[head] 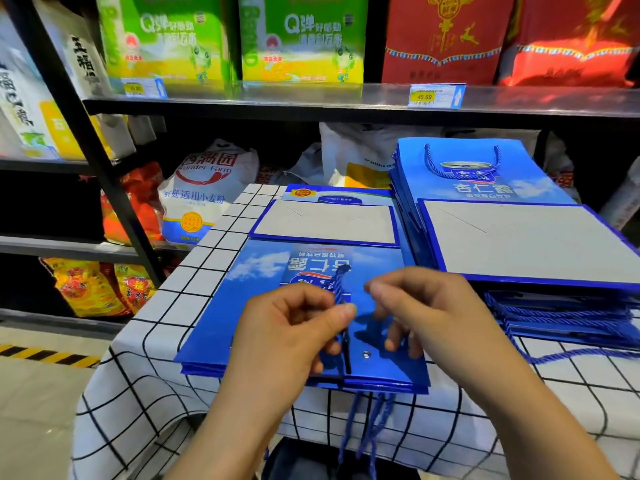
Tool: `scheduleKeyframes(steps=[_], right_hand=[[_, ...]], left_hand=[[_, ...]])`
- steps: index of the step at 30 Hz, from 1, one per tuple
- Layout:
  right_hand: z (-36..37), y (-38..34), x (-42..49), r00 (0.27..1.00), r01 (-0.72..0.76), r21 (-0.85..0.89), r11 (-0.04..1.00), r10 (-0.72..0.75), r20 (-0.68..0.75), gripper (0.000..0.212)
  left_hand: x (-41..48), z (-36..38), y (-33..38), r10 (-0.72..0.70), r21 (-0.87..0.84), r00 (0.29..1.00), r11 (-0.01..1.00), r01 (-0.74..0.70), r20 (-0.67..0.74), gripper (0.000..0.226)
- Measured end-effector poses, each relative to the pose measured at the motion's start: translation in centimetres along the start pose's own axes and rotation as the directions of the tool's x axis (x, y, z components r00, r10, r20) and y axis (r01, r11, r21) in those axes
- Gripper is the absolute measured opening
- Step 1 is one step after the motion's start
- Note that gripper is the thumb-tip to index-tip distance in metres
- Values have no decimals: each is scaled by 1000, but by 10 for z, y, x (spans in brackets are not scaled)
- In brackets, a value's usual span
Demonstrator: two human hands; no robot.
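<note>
A flat blue paper gift bag (263, 306) lies folded on the checked tablecloth (145, 382), its grey base flap (325, 221) turned up at the far end. A blue twisted cord (341, 282) rises from the bag near a metal eyelet (366, 355). My left hand (291, 327) pinches this cord between thumb and forefinger. My right hand (422, 306) hovers just right of the cord with curled fingers, its fingertips touching the bag; whether it holds the cord is unclear. More cord ends (367, 420) hang over the table's front edge.
A stack of the same flat blue bags (519, 237) sits at the right, cords trailing out (571, 355). Behind the table stand dark shelves (311, 102) with flour sacks (204, 195), green boxes (301, 39) and red boxes (446, 39). Floor with hazard stripes (45, 353) lies left.
</note>
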State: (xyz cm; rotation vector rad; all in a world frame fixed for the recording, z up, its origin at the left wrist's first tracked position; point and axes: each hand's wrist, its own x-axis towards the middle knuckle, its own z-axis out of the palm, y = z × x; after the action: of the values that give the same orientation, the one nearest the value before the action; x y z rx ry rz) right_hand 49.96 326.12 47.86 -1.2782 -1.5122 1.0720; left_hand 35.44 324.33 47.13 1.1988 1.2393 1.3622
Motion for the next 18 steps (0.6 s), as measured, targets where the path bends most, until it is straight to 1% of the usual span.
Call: scheduleKeyframes(steps=[1, 2, 4, 5, 7, 10, 12, 13, 14, 15, 16, 17, 18], right_hand=[[0, 0, -7, 999, -24, 30, 999, 22, 45, 5], [1, 0, -11, 997, -42, 50, 998, 38, 74, 12], [4, 2, -16, 996, -66, 93, 994, 59, 72, 28], [5, 2, -17, 996, -71, 114, 991, 64, 63, 32], [7, 2, -17, 996, -76, 124, 989, 69, 64, 33], [7, 3, -16, 996, -73, 103, 992, 68, 51, 21], [4, 6, -14, 998, -59, 57, 997, 58, 13, 20], [1, 7, -13, 998, -58, 36, 998, 58, -9, 21], [-1, 8, -12, 998, -62, 23, 998, 62, -26, 22], [-2, 9, -12, 997, -64, 15, 998, 65, -30, 22], [-3, 10, -11, 998, -60, 9, 998, 60, -25, 21], [-3, 11, -11, 998, -53, -3, 999, 53, -19, 19], [-2, 12, -11, 999, -44, -23, 999, 44, -14, 18]], left_hand=[[2, 2, -1, -8, 8, 1000, 1000, 8, 3, 16], [5, 5, -2, -8, 24, 1000, 1000, 8, 9, 16], [7, 10, -5, 9, 47, 1000, 999, -10, 17, 18], [8, 12, -6, 21, 47, 1000, 999, -22, 21, 21], [8, 14, -8, 44, 42, 999, 998, -45, 23, 24], [7, 13, -9, 64, 66, 997, 996, -68, 52, 19], [7, 9, -11, 85, 102, 988, 990, -98, 129, 14], [6, 4, -12, 101, 129, 978, 984, -126, 181, 18], [4, -2, -14, 126, 196, 964, 965, -174, 233, 25], [3, -10, -18, 180, 334, 941, 902, -275, 286, 31], [2, -19, -20, 243, 500, 899, 764, -409, 364, 39], [2, -29, -23, 281, 607, 849, 603, -518, 447, 47], [2, -38, -27, 268, 655, 821, 501, -566, 505, 54]])
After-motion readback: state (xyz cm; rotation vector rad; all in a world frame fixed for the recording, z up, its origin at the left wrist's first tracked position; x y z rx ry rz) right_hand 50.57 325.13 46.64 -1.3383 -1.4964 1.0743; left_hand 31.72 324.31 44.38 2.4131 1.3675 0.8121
